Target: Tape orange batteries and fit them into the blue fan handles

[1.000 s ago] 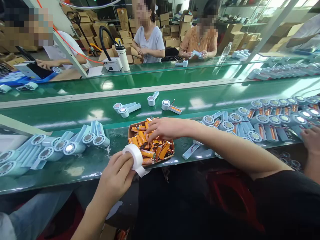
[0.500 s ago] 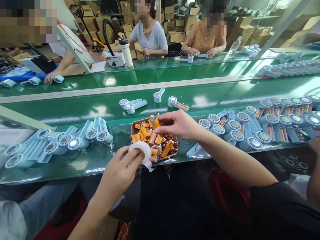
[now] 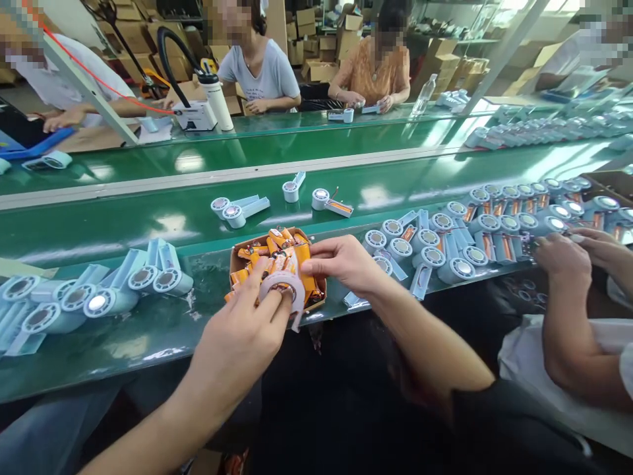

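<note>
My left hand (image 3: 242, 336) is closed around a white roll of tape (image 3: 283, 287), held over the near edge of a small cardboard box (image 3: 236, 253) full of orange batteries. My right hand (image 3: 341, 262) pinches one orange battery (image 3: 301, 254) just above the box, close to the tape roll. The two hands nearly touch over the box.
Pale blue handheld fan bodies lie in a pile at the left (image 3: 99, 290) and in rows at the right (image 3: 475, 231). A few more fan bodies (image 3: 237, 210) sit on the green belt (image 3: 148, 218). A co-worker's hands (image 3: 568, 254) work at the right. Other people sit across the line.
My right hand lifted an orange battery out of the box and brought it toward the tape. My left hand raised the roll up to meet it. The camera swung right.
</note>
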A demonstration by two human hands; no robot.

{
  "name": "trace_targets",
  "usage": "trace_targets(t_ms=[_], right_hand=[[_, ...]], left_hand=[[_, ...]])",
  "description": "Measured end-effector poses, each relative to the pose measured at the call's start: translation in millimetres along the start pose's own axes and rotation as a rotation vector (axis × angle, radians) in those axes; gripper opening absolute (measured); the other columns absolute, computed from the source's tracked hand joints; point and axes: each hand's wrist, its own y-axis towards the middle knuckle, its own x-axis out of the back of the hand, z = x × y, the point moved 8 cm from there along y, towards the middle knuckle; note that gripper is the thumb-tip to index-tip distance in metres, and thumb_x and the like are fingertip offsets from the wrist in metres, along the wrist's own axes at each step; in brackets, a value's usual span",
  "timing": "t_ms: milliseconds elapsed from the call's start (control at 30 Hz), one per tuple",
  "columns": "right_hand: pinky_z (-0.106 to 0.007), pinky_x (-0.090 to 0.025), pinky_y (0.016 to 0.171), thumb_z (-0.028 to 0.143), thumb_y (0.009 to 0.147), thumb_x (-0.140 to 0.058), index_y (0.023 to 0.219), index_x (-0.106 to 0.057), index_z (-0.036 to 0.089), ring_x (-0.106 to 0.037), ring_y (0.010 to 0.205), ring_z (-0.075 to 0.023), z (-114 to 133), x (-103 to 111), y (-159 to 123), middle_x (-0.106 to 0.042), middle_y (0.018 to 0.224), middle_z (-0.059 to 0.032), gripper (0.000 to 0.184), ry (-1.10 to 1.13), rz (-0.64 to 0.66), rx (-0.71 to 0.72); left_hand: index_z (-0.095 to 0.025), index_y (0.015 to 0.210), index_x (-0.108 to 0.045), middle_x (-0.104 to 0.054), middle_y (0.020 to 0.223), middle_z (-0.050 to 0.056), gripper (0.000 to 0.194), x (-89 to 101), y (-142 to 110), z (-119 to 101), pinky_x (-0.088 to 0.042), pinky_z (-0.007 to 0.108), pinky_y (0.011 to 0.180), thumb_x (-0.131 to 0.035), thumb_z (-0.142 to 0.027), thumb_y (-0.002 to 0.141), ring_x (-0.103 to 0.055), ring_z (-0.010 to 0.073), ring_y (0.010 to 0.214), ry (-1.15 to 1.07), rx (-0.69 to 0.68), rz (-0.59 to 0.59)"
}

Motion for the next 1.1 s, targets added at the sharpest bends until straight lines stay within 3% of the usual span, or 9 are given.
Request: trace_targets(t_ms=[133, 267, 367, 433, 567, 667, 733, 900, 1100], right_hand=[[-0.042, -0.067, 0.081, 0.054, 0.072, -0.087, 0.104, -0.074, 0.025, -0.080, 0.097, -0.0301, -42.5, -1.2, -25.8, -0.084, 0.111, -0.0079, 0.045, 0.392, -0.453, 0.083], [-0.043, -0.069, 0.083, 0.037, 0.069, -0.091, 0.104, -0.075, 0.029, -0.082, 0.098, -0.0294, -39.6, 12.3, -36.1, -0.085, 0.110, -0.0032, 0.040, 0.370, -0.508, 0.160], [-0.026, -0.067, 0.077, 0.032, 0.066, -0.097, 0.089, -0.078, 0.025, -0.079, 0.081, -0.0154, 0.2, 94.3, -43.7, -0.083, 0.089, 0.0025, 0.030, 0.400, -0.723, 0.421], [-0.017, -0.065, 0.082, 0.032, 0.070, -0.098, 0.090, -0.078, 0.027, -0.077, 0.087, -0.0093, 26.5, 156.5, -63.9, -0.082, 0.093, 0.0044, 0.029, 0.451, -0.949, 0.673], [-0.029, -0.070, 0.081, 0.031, 0.072, -0.099, 0.112, -0.077, 0.032, -0.081, 0.095, -0.0173, 45.2, 198.0, -76.4, -0.082, 0.100, 0.0018, 0.045, 0.240, -0.833, 0.621], [-0.035, -0.072, 0.071, 0.029, 0.069, -0.102, 0.122, -0.074, 0.035, -0.083, 0.087, -0.0222, 34.5, 187.8, -77.6, -0.083, 0.091, 0.0031, 0.061, 0.123, -0.681, 0.486], [-0.035, -0.072, 0.070, 0.030, 0.069, -0.102, 0.122, -0.072, 0.034, -0.084, 0.085, -0.0230, 30.5, 180.0, -70.1, -0.083, 0.089, 0.0030, 0.061, 0.070, -0.611, 0.446], [-0.033, -0.072, 0.071, 0.033, 0.076, -0.098, 0.114, -0.067, 0.028, -0.084, 0.087, -0.0227, 33.4, 168.7, -29.1, -0.083, 0.093, -0.0003, 0.049, -0.005, -0.465, 0.435], [-0.028, -0.069, 0.068, 0.032, 0.085, -0.092, 0.117, -0.065, 0.031, -0.083, 0.084, -0.0191, 33.0, 189.0, -25.4, -0.083, 0.095, -0.0011, 0.042, -0.098, -0.427, 0.383]], left_hand=[[-0.016, 0.117, -0.074, -0.080, 0.101, 0.012, 0.019, -5.2, 9.2, -15.1, -0.067, 0.044, 0.095, -0.068, -0.020, 0.100, -0.068, 0.0387, 0.135, -0.107, 0.230, -0.202], [-0.019, 0.119, -0.073, -0.079, 0.092, 0.007, 0.021, -14.7, 6.0, -32.1, -0.066, 0.045, 0.097, -0.073, -0.021, 0.098, -0.071, 0.0367, 0.131, -0.297, 0.338, -0.298], [-0.018, 0.113, -0.073, -0.079, 0.088, 0.003, 0.015, -23.1, -7.7, -29.1, -0.065, 0.041, 0.100, -0.073, -0.019, 0.098, -0.074, 0.0312, 0.127, -0.398, 0.223, -0.282], [-0.017, 0.111, -0.074, -0.082, 0.095, 0.004, 0.012, -31.7, -22.5, -2.2, -0.064, 0.044, 0.104, -0.069, -0.023, 0.101, -0.075, 0.0311, 0.125, -0.342, 0.196, -0.240], [-0.030, 0.104, -0.080, -0.085, 0.105, 0.000, 0.033, -61.0, -24.6, 82.7, -0.068, 0.046, 0.089, -0.055, -0.050, 0.105, -0.080, 0.0288, 0.107, -0.384, 0.222, -0.047], [-0.037, 0.086, -0.080, -0.084, 0.090, -0.003, 0.050, -99.8, 27.5, 130.1, -0.065, 0.043, 0.076, -0.038, -0.053, 0.107, -0.079, 0.0255, 0.088, -0.513, 0.359, 0.222], [-0.031, 0.096, -0.082, -0.082, 0.094, 0.003, 0.050, -134.7, 82.1, 145.2, -0.062, 0.045, 0.082, -0.036, -0.048, 0.108, -0.077, 0.0272, 0.092, -0.479, 0.459, 0.420], [-0.018, 0.133, -0.068, -0.071, 0.130, 0.011, 0.042, -219.4, 215.0, 151.6, -0.061, 0.048, 0.098, -0.069, -0.046, 0.102, -0.071, 0.0277, 0.114, -0.477, 0.397, 0.520], [-0.018, 0.132, -0.067, -0.068, 0.134, 0.008, 0.041, -293.1, 248.4, 172.4, -0.062, 0.045, 0.098, -0.072, -0.045, 0.101, -0.069, 0.0282, 0.118, -0.566, 0.268, 0.588]])
